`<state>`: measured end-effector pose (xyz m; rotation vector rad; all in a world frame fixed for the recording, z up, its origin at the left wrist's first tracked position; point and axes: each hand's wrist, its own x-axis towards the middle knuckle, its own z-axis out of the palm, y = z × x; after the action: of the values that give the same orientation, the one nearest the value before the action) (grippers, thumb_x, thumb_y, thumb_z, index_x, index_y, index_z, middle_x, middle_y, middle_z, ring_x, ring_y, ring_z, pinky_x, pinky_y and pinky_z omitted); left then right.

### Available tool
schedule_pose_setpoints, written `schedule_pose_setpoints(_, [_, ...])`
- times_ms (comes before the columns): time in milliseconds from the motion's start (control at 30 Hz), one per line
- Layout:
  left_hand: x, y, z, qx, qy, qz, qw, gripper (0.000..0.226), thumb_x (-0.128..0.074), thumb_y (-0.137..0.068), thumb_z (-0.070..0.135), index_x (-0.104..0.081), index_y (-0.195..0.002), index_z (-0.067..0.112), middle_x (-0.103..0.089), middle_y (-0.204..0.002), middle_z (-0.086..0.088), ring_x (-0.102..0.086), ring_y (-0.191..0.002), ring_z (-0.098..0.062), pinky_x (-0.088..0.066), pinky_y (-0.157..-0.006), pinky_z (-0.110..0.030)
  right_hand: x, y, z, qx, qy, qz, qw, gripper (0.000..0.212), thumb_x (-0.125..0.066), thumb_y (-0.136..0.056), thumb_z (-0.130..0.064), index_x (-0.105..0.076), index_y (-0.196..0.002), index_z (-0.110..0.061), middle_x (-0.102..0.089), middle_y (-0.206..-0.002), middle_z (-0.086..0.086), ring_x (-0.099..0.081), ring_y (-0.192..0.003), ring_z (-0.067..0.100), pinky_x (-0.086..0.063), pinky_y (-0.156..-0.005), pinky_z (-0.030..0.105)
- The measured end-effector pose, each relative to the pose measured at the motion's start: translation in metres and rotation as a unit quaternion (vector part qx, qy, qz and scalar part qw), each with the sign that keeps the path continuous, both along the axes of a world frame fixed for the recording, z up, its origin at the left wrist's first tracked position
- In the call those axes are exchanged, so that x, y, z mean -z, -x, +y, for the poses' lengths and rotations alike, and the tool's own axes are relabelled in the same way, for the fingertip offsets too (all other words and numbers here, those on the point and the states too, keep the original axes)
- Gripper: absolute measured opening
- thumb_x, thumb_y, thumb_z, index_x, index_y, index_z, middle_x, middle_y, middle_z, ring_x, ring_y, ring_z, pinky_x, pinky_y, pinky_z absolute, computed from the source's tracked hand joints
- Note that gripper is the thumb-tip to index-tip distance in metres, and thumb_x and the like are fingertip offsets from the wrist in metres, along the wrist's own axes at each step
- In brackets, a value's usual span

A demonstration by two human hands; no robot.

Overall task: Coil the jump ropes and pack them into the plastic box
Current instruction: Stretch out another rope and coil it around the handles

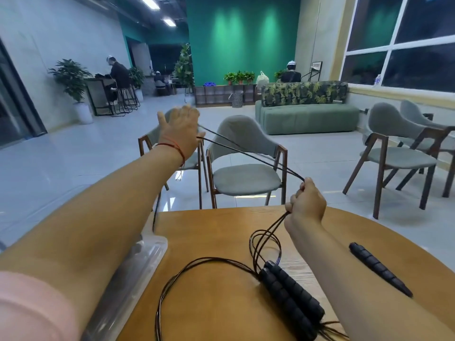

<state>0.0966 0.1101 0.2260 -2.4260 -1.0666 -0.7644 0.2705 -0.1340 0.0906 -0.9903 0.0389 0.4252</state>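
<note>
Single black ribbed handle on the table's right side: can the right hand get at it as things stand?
Probably not freely. The single black ribbed handle lies uncovered on the wooden table just outside the right forearm, but the right hand grips the thin black rope strands stretched to the left hand.

No writing, number or brand can be read anywhere in this view. A framed board point(316, 65) standing behind the sofa point(305, 116) carries pale marks, but they are too small and blurred to make out. A bottle point(377, 80) stands on the window ledge point(398, 91); whatever is printed on it is too small to tell.
</note>
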Motion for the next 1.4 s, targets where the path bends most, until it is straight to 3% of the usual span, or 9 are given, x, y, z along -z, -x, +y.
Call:
schedule_pose_setpoints(133, [-0.011, -0.009, 0.021, -0.088, 0.067, 0.002, 0.994, 0.074, -0.061, -0.103, 0.044, -0.027, -0.162, 0.018, -0.024, -0.17, -0.013, -0.019, -0.159, -0.039, -0.022, -0.118, -0.076, 0.014, -0.025, -0.007, 0.088, 0.065, 0.067, 0.992, 0.019, -0.05, -0.094, -0.025, -0.042, -0.077, -0.024, -0.027, -0.063, -0.005, -0.02, -0.049, 0.017, -0.018, -0.047, 0.031])
schedule_pose_setpoints(233, [-0.008, 0.012, 0.041, -0.099, 0.102, 0.051, 0.989, 0.028, -0.048, -0.11, 0.028, -0.059, -0.131, 0.014, -0.062, -0.121, -0.018, -0.061, -0.111, -0.04, -0.053, -0.097, -0.059, 0.031, -0.052, -0.022, 0.126, 0.103, 0.113, 0.98, 0.013, -0.048, -0.096, -0.032, -0.049, -0.085, -0.025, -0.035, -0.071, -0.003, -0.029, -0.053, 0.02, -0.024, -0.052, 0.034])
schedule_pose_setpoints(333, [0.006, 0.028, 0.052, -0.093, 0.144, 0.097, 0.98, 0.029, -0.044, -0.111, 0.033, -0.066, -0.108, 0.014, -0.061, -0.095, -0.01, -0.059, -0.087, -0.033, -0.055, -0.085, -0.049, 0.037, -0.063, -0.029, 0.134, 0.126, 0.115, 0.976, 0.021, -0.049, -0.097, -0.034, -0.043, -0.08, -0.024, -0.033, -0.068, -0.003, -0.028, -0.053, 0.021, -0.023, -0.054, 0.036])
schedule_pose_setpoints(533, [0.024, 0.065, 0.074, -0.182, 0.278, 0.05, 0.942, 0.041, -0.062, -0.1, 0.015, -0.055, -0.139, 0.004, -0.063, -0.12, -0.019, -0.059, -0.103, -0.037, -0.054, -0.095, -0.049, 0.049, -0.067, -0.037, 0.119, 0.132, 0.119, 0.977, 0.028, -0.049, -0.108, -0.042, -0.061, -0.102, -0.017, -0.041, -0.068, -0.003, -0.034, -0.052, 0.017, -0.029, -0.052, 0.032])
schedule_pose_setpoints(733, [0.014, 0.048, 0.058, -0.074, 0.331, -0.101, 0.935, 0.06, -0.072, -0.09, 0.015, -0.043, -0.143, 0.01, -0.062, -0.116, -0.016, -0.06, -0.097, -0.032, -0.049, -0.076, -0.043, 0.063, -0.059, -0.015, -0.111, 0.178, 0.065, 0.976, 0.021, -0.05, -0.109, -0.025, -0.066, -0.114, -0.012, -0.049, -0.073, 0.0, -0.043, -0.058, 0.014, -0.04, -0.046, 0.025])
schedule_pose_setpoints(967, [0.005, 0.005, 0.011, 0.033, 0.169, -0.063, 0.983, 0.061, -0.067, -0.085, 0.002, -0.044, -0.141, 0.007, -0.057, -0.129, -0.021, -0.058, -0.117, -0.039, -0.056, -0.095, -0.05, 0.044, -0.037, -0.003, -0.182, 0.43, -0.313, 0.827, 0.067, -0.071, -0.096, -0.039, -0.045, -0.156, -0.023, -0.044, -0.156, 0.006, -0.043, -0.142, 0.034, -0.045, -0.109, 0.049])
schedule_pose_setpoints(1233, [0.012, -0.015, -0.045, -0.046, 0.041, 0.073, 0.995, 0.035, -0.063, -0.094, 0.029, -0.055, -0.123, 0.012, -0.067, -0.103, -0.012, -0.067, -0.097, -0.036, -0.046, -0.073, -0.04, -0.008, 0.01, 0.016, -0.249, 0.337, -0.525, 0.741, 0.043, -0.066, -0.101, -0.03, -0.061, -0.143, -0.028, -0.062, -0.135, -0.006, -0.061, -0.119, 0.015, -0.056, -0.1, 0.042])
schedule_pose_setpoints(1333, [0.024, -0.016, -0.036, -0.048, 0.198, 0.021, 0.979, 0.072, -0.07, -0.094, 0.022, -0.033, -0.154, 0.01, -0.059, -0.138, -0.022, -0.061, -0.123, -0.045, -0.052, -0.093, -0.051, -0.003, 0.02, 0.013, -0.24, 0.406, -0.539, 0.698, 0.035, -0.066, -0.099, -0.033, -0.065, -0.134, -0.03, -0.063, -0.12, -0.001, -0.063, -0.102, 0.018, -0.057, -0.087, 0.04])
schedule_pose_setpoints(1400, [0.037, -0.008, -0.024, -0.014, 0.258, 0.041, 0.965, 0.112, -0.079, -0.09, 0.02, 0.001, -0.168, 0.019, -0.015, -0.173, -0.019, -0.024, -0.156, -0.048, -0.035, -0.12, -0.062, 0.009, 0.023, 0.009, -0.235, 0.432, -0.533, 0.688, 0.034, -0.066, -0.098, -0.035, -0.063, -0.132, -0.031, -0.062, -0.113, -0.001, -0.062, -0.097, 0.018, -0.055, -0.082, 0.038])
